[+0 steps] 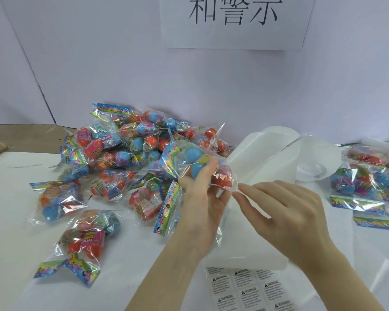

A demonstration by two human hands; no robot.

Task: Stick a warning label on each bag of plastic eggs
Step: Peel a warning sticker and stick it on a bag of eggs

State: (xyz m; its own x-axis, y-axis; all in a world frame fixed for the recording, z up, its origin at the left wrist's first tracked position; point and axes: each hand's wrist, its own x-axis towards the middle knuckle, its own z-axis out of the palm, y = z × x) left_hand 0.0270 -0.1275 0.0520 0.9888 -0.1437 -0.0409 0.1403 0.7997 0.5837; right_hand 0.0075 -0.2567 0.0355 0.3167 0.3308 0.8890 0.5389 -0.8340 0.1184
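a: left hand (200,189) is up off the white table (16,194), fingers curled round a clear bag of plastic eggs (198,162). firm grip from underneath.

b: and the way that bag lies?

a: long axis runs on a slant, from its colourful printed header card (170,158) at the upper left down to the plain sealed end at the lower right. blue eggs toward the header, a red one at the low end.

b: right hand?

a: right hand (285,209) sits just right of the bag, fingers stretched out and relaxed, fingertips (241,187) right at the bag's lower plastic edge. i can't tell whether a label sits on those fingertips.

b: where are the stickers?

a: sheet of warning labels (247,288) lies flat at the near edge, between the wrists, partly under a curled white backing sheet (267,153).

b: the rest?

a: big heap of egg bags (112,158) on the left, reaching to the far wall. a smaller stack of bags (366,182) on the right, headers toward the near side. paper sign (234,19) with large characters on the wall.
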